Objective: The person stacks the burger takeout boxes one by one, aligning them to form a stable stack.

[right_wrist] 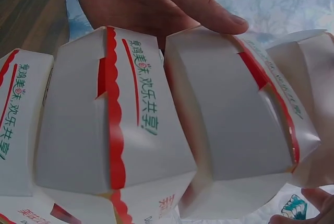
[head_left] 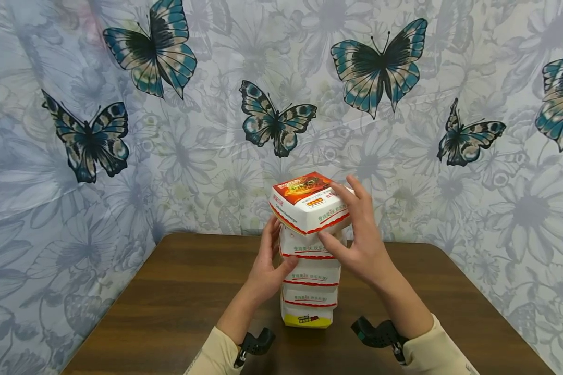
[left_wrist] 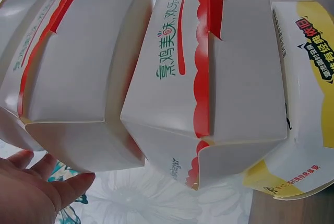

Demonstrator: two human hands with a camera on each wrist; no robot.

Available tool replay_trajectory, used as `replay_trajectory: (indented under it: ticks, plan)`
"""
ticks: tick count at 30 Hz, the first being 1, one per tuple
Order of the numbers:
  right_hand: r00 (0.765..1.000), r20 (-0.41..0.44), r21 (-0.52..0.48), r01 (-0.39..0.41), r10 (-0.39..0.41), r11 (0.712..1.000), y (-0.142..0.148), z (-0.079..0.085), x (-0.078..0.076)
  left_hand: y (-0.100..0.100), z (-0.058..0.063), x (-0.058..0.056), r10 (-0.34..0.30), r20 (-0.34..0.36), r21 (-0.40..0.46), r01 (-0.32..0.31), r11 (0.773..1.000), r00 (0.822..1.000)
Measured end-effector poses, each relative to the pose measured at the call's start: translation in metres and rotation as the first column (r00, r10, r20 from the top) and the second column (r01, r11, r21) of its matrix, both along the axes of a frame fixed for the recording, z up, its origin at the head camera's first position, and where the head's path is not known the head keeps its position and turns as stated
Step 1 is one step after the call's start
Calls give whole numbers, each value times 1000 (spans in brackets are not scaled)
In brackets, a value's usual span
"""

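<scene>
A stack of white cardboard burger boxes with red wavy edging stands on the table. Its top burger box, with a red picture lid, sits askew and tilted. My right hand holds this top box at its right side, the index finger over the lid and the thumb at the lower front edge. Against the left side of the upper stack rests my left hand, thumb at the front corner of the second box and fingers reaching along the side. In the left wrist view, the left hand's fingers touch a box's edge.
The brown wooden table extends around the stack. A box with a yellow band is lowest in the stack. Behind the table hangs a floral cloth with butterflies. Black wrist cameras sit on both forearms.
</scene>
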State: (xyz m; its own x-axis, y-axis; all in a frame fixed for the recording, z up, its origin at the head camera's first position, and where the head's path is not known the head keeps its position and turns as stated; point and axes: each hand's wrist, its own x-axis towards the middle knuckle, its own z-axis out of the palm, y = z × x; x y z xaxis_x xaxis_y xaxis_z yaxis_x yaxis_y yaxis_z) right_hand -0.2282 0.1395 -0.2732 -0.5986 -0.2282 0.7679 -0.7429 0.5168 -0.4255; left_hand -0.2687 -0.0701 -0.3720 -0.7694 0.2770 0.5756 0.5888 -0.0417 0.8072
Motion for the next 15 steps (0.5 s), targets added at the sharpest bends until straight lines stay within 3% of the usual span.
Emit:
replay_trajectory:
  ticks: [4,15]
  plan:
    - [998,-59,-2,-7,7,1000,2,2,0,1,1,-1,-9,-13,0,9,1000,1000]
    - [986,-139,-2,94,-93,996,2,3,0,2,-1,-1,-7,-38,-18,6,1000,999]
